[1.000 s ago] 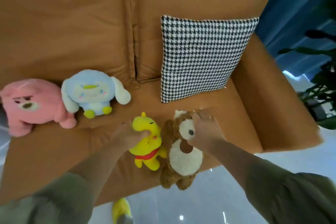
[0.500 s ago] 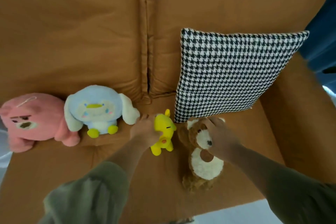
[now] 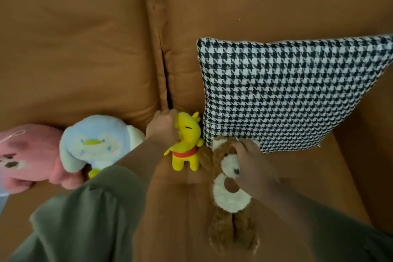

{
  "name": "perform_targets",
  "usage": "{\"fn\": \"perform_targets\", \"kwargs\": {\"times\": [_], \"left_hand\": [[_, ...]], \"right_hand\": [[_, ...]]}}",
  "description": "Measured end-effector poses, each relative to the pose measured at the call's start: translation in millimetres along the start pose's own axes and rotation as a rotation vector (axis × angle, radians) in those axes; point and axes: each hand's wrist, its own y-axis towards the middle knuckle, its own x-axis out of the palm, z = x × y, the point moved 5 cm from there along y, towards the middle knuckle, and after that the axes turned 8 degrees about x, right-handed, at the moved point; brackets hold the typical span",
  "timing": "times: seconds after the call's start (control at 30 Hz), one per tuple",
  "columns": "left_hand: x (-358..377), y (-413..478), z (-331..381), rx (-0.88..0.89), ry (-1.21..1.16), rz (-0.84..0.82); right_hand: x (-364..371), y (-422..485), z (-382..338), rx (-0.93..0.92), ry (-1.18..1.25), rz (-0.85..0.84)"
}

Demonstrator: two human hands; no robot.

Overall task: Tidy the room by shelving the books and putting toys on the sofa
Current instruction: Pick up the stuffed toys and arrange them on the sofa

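On the orange sofa (image 3: 85,49), my left hand (image 3: 162,128) grips a small yellow plush bear (image 3: 187,144) with a red shirt, standing upright on the seat close to the backrest. Just to its right my right hand (image 3: 253,166) grips the head of a brown and white plush bear (image 3: 229,198) that lies on its back, head against the checked pillow. A pale blue plush (image 3: 95,140) and a pink plush (image 3: 25,155) sit in a row at the left against the backrest.
A black and white houndstooth pillow (image 3: 287,91) leans against the backrest at the right. The sofa's armrest (image 3: 365,155) rises at the far right. The seat cushion in front of the toys is bare fabric.
Both hands have pushed the yellow bear and the brown bear further back on the seat, toward the backrest and pillow. The view has come closer to the sofa.
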Motion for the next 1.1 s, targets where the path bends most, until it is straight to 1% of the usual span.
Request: {"fn": "perform_targets", "kwargs": {"times": [0.2, 0.27, 0.4, 0.47, 0.57, 0.6, 0.63, 0.67, 0.73, 0.77, 0.8, 0.83, 0.87, 0.9, 0.93, 0.97, 1.0, 1.03, 1.1], "left_hand": [[-16.9, -3.4, -6.4, 0.072, 0.218, 0.057], [-14.9, -5.8, -6.0, 0.1, 0.259, 0.03], [-10.8, -4.8, -2.3, 0.117, 0.272, -0.027], [-13.2, -2.3, -3.1, 0.067, 0.186, -0.027], [-15.9, -6.3, -15.2, -0.139, -0.103, -0.024], [-15.8, -9.2, -18.6, -0.172, -0.159, -0.004], [-17.4, -13.7, -20.1, -0.171, -0.157, 0.029], [-21.2, -19.5, -18.2, -0.127, -0.107, 0.076], [-26.4, -33.0, -3.7, 0.1, -0.013, 0.217], [-25.4, -39.8, 6.1, 0.221, -0.021, 0.282], [-22.3, -47.0, 18.4, 0.324, -0.06, 0.288], [-13.8, -51.2, 27.2, 0.384, -0.131, 0.205], [-2.8, -54.8, 37.7, 0.413, -0.234, 0.068], [9.0, -61.2, 50.0, 0.427, -0.323, -0.123], [20.7, -64.9, 57.3, 0.434, -0.343, -0.305], [28.4, -69.3, 66.3, 0.465, -0.273, -0.428], [32.0, -71.0, 71.5, 0.483, -0.184, -0.491], [32.5, -72.2, 77.6, 0.492, -0.112, -0.507], [26.5, -74.1, 94.3, 0.473, -0.03, -0.482]], "right_hand": [[13.0, -6.8, 1.1, 0.019, 0.048, -0.028], [10.9, -10.4, 1.0, 0.022, 0.028, -0.016], [1.9, -15.5, -3.9, 0.019, -0.019, 0.006], [-2.5, -16.9, -4.6, 0.027, -0.035, 0.008], [-7.9, -20.2, -2.9, 0.045, -0.041, -0.001], [-9.1, -20.7, -1.0, 0.053, -0.038, -0.003], [-11.5, -21.9, 0.2, 0.06, -0.028, 0.002], [-14.2, -22.4, 1.0, 0.064, -0.011, 0.007], [-18.4, -25.3, 3.5, 0.06, 0.023, 0.021], [-19.9, -25.4, 4.8, 0.047, 0.035, 0.022], [-22.1, -28.3, 7.1, 0.036, 0.047, 0.021], [-24.5, -28.9, 7.7, 0.012, 0.059, 0.029], [-27.3, -32.0, 8.9, -0.014, 0.068, 0.048], [-31.4, -36.9, 9.9, -0.043, 0.076, 0.075], [-33.9, -38.1, 8.7, -0.077, 0.087, 0.107], [-38.1, -42.8, 9.1, -0.116, 0.094, 0.151], [-41.8, -45.5, 7.1, -0.156, 0.101, 0.197], [-45.2, -47.3, 6.9, -0.184, 0.103, 0.215], [-52.9, -48.7, 8.9, -0.216, 0.08, 0.235]]}}
